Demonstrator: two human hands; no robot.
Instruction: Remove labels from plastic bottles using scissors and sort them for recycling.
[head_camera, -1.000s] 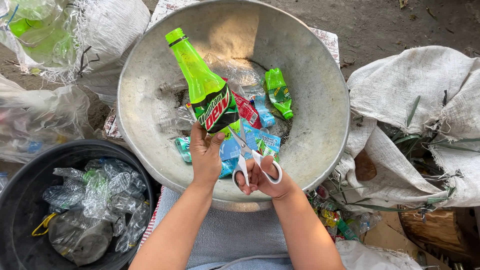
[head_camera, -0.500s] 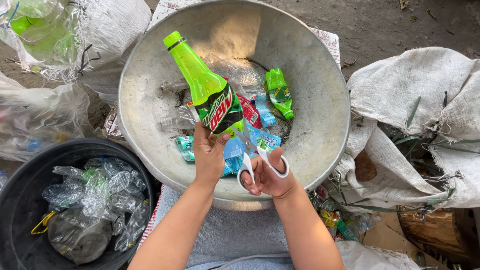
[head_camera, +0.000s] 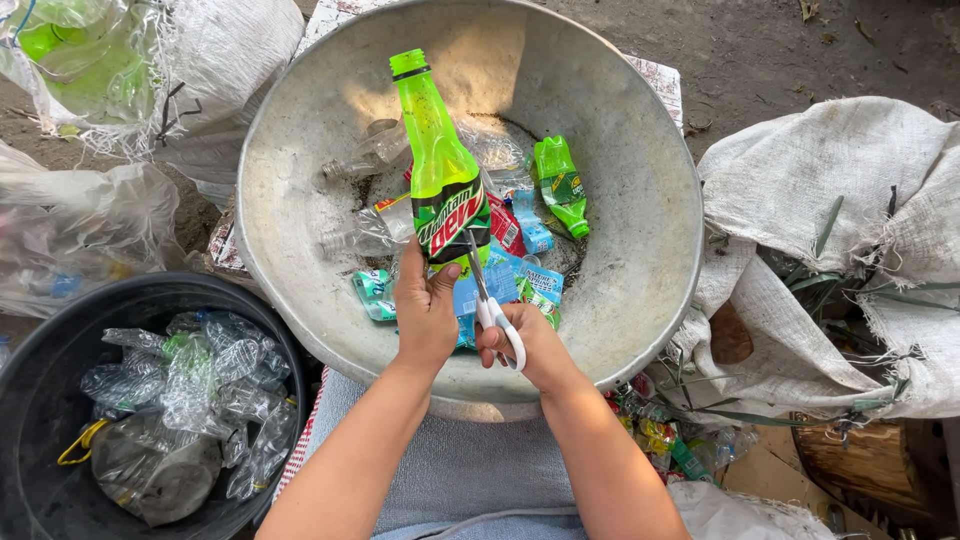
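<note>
- Head view: the left hand (head_camera: 425, 315) is gripping the base of a green plastic bottle (head_camera: 440, 170), fingers wrapped tight around it, thumb lying over the lower edge of its glossy label.
- The bottle is slanting with its ribbed neck pointing toward 12 o'clock, hanging over the middle of a wide, dull metal basin (head_camera: 620, 150) with a scuffed, rounded wall.
- The right hand (head_camera: 530, 350) is holding white-handled scissors (head_camera: 490, 300), fingers closed through the loops; the steel blades are running toward 12 o'clock and meeting the bottle's label, looking almost closed.
- How far the blades are biting into the label is hard to make out, since bottle and hand are covering the tips.
- On the basin floor, torn labels (head_camera: 525, 230) in blue, red and green are lying crumpled, with a squashed small green bottle (head_camera: 558, 185) at 2 o'clock from the held one.
- At 8 o'clock a round black tub (head_camera: 60, 330) is holding crushed clear plastic bottles (head_camera: 190, 390); its left side is being cut off by the frame.
- At 3 o'clock a coarse woven white sack (head_camera: 830, 190) is slumping, frayed at its edges.
- At 10 o'clock a clear bag (head_camera: 70, 60) is showing green plastic, blurred.
</note>
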